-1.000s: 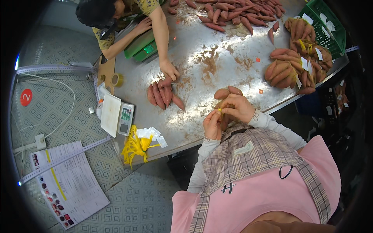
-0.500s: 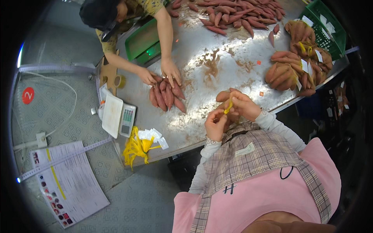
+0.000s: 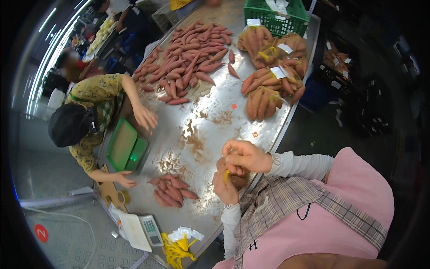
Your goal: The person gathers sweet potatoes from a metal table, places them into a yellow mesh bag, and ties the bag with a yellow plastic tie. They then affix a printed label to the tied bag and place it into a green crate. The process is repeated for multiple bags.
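Observation:
My left hand (image 3: 225, 187) is closed in a pinch on a short yellow strip (image 3: 227, 176) at the table's near edge. Just above it, my right hand (image 3: 249, 156) has its fingertips pressed together; what they hold, if anything, is hidden. Behind and under my hands are reddish-brown sweet potatoes (image 3: 238, 181), mostly covered by my fingers. Left of my hands a small pile of sweet potatoes (image 3: 172, 190) lies on the metal table (image 3: 204, 163). Across from me, a co-worker's two hands (image 3: 145, 117) are apart and off that pile.
Netted bundles of sweet potatoes (image 3: 264, 103) with white labels and a green crate (image 3: 277, 20) stand at the right. A large sweet potato heap (image 3: 192, 54) lies farther back. Yellow strips with white tags (image 3: 179, 249), a scale (image 3: 150, 229) and a green tray (image 3: 122, 144) are at the left.
My view has swung, showing more of the table's far end. The co-worker's hands have let go of the small pile and spread apart. My right hand has moved above the left one.

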Motion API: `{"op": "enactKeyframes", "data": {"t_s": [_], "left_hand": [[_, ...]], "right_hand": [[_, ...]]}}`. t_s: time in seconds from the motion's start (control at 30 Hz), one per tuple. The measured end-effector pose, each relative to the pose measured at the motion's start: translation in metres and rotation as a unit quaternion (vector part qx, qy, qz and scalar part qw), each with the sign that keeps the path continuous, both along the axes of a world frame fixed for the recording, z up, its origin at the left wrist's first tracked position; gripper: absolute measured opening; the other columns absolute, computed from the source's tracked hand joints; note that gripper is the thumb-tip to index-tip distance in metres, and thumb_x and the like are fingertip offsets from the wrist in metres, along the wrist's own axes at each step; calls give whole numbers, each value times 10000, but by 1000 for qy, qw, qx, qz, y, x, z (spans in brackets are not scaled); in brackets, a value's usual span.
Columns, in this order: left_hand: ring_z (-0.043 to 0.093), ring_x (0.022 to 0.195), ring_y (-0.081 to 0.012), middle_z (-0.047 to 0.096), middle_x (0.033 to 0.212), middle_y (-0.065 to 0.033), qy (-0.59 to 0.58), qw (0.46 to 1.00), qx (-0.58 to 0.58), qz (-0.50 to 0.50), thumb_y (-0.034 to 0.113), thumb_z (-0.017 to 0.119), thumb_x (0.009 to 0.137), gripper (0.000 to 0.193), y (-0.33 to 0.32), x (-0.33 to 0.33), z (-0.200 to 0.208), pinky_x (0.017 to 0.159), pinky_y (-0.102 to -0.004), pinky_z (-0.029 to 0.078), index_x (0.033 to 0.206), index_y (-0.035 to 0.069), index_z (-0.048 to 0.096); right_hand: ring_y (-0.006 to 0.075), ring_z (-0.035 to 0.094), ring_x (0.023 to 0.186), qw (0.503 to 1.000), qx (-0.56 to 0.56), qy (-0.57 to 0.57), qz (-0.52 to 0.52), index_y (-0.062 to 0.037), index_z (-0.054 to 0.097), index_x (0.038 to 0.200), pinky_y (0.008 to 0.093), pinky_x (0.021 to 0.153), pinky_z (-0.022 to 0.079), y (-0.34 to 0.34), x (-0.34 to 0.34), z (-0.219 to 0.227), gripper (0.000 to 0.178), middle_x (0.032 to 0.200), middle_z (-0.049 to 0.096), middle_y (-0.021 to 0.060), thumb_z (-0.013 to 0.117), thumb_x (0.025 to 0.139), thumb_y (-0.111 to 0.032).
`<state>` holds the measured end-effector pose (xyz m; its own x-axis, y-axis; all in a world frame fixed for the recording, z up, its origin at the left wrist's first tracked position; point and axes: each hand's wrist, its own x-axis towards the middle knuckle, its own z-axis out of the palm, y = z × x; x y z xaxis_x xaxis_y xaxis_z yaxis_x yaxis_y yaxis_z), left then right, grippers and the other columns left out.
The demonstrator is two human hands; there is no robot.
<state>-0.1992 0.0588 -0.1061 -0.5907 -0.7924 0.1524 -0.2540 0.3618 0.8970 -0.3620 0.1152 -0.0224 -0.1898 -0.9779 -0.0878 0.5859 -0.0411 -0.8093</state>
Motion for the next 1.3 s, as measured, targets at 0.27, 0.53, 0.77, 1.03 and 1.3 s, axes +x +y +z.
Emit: {"op": "enactKeyframes", "data": {"t_s": [0.27, 0.53, 0.77, 1.03, 1.3], "left_hand": [[624, 1098, -298, 691, 1075, -106, 36, 972, -214, -89, 204, 515, 973, 256, -30, -97, 95, 1060, -469, 334, 1036, 16, 677], [564, 1158, -251, 636, 1079, -85, -22, 769, -543, -337, 145, 588, 779, 148, 18, -326, 124, 1070, -508, 335, 895, 55, 602], [559, 1107, -301, 631, 1055, -132, -8, 732, -475, -488, 204, 613, 809, 198, 76, -472, -33, 1088, -469, 320, 908, 35, 641], [578, 1025, -305, 617, 971, -156, -40, 790, -323, -519, 118, 664, 712, 340, 95, -496, -47, 1063, -458, 357, 1034, 28, 600], [558, 1111, -365, 630, 1121, -166, 24, 845, -159, -510, 12, 589, 707, 396, 104, -492, -31, 1043, -466, 382, 1102, 3, 609]], "right_hand": [[193, 524, 1174, 983, 180, 20, -6, -141, 437, 1316, 391, 884, 517, 49, -95, -43, 413, 1329, 467, 51, 537, 990, -373], [192, 521, 1202, 976, -86, -199, -24, -100, 267, 1497, 323, 991, 457, 70, -281, -74, 642, 1391, 453, 57, 367, 1016, -513], [237, 642, 1051, 783, 294, 536, -116, -26, 607, 1201, 353, 894, 489, 132, -450, -133, 512, 1094, 676, 152, 604, 899, -440], [261, 698, 908, 775, 334, 462, -272, -23, 666, 1097, 347, 808, 532, 239, -472, -110, 395, 963, 715, 151, 692, 832, -315], [141, 654, 769, 853, 322, 321, -255, 17, 641, 1149, 286, 661, 526, 281, -550, -126, 332, 938, 700, 81, 675, 893, -192]]}}
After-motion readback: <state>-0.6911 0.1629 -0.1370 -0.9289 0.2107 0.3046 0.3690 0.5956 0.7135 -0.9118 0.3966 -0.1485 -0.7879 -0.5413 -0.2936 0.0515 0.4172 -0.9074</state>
